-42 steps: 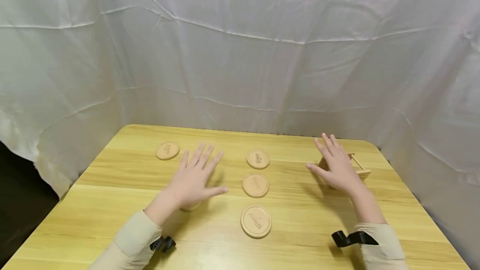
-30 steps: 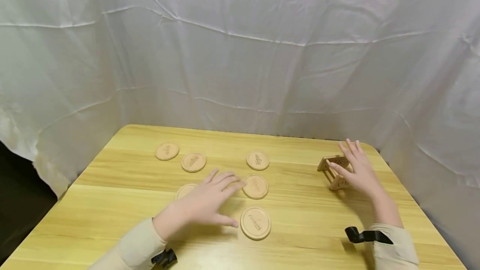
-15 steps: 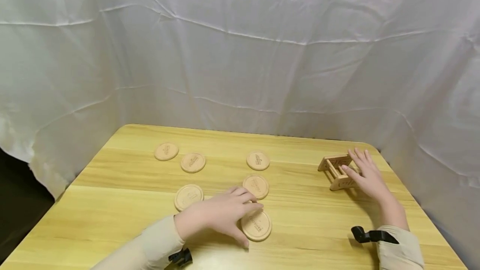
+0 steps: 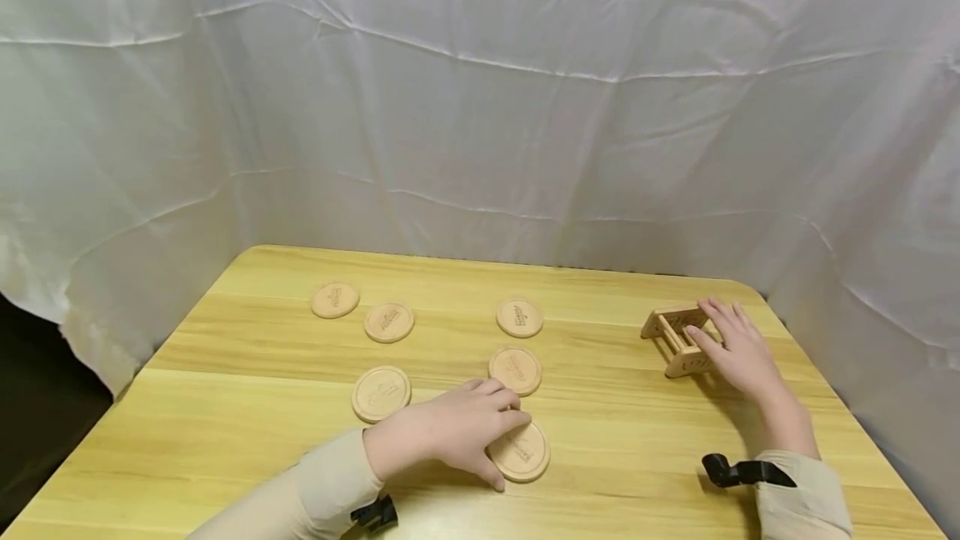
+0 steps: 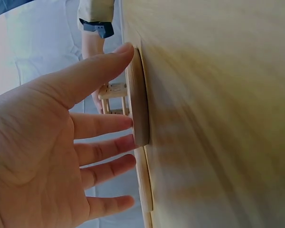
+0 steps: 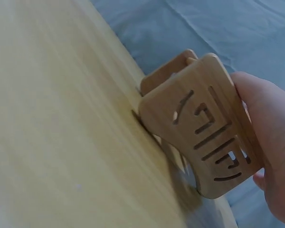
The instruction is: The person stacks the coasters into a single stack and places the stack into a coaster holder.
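Coaster [image 4: 522, 450] and rack [image 6: 202, 126] (well apart) touch separate hands [image 4: 465, 432].

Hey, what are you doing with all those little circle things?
A person is working at a table with round wooden coasters. Their left hand reaches over the nearest coaster, thumb and fingertips at its rim. Their right hand holds a wooden coaster rack by its side. The other five coasters lie flat, spread out on the tabletop. No coaster shows in the rack right now.
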Demonstrator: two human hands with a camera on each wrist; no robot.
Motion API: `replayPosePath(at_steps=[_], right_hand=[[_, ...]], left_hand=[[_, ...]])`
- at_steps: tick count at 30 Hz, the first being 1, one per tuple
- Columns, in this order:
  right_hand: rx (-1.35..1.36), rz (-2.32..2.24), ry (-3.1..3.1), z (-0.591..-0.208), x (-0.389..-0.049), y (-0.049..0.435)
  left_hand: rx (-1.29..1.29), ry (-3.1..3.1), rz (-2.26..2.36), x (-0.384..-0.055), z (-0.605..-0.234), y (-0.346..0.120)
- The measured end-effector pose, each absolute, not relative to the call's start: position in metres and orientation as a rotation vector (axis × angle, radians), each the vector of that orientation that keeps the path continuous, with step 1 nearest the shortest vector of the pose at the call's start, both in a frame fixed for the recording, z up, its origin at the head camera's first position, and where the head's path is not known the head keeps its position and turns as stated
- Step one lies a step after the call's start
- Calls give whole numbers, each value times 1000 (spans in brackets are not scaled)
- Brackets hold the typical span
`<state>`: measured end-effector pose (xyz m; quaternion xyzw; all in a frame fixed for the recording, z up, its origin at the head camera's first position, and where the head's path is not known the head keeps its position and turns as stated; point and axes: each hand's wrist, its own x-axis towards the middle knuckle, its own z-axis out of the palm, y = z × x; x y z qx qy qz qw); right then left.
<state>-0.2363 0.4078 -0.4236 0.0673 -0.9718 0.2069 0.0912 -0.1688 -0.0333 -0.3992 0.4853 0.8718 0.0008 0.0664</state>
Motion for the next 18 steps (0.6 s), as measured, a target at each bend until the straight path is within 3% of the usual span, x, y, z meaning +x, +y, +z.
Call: replayPosePath(at_steps=[18], right_hand=[[-93,481,-2903,-420,-224,379]], left_hand=[[1340,2680,-7,-161,-395,-27]])
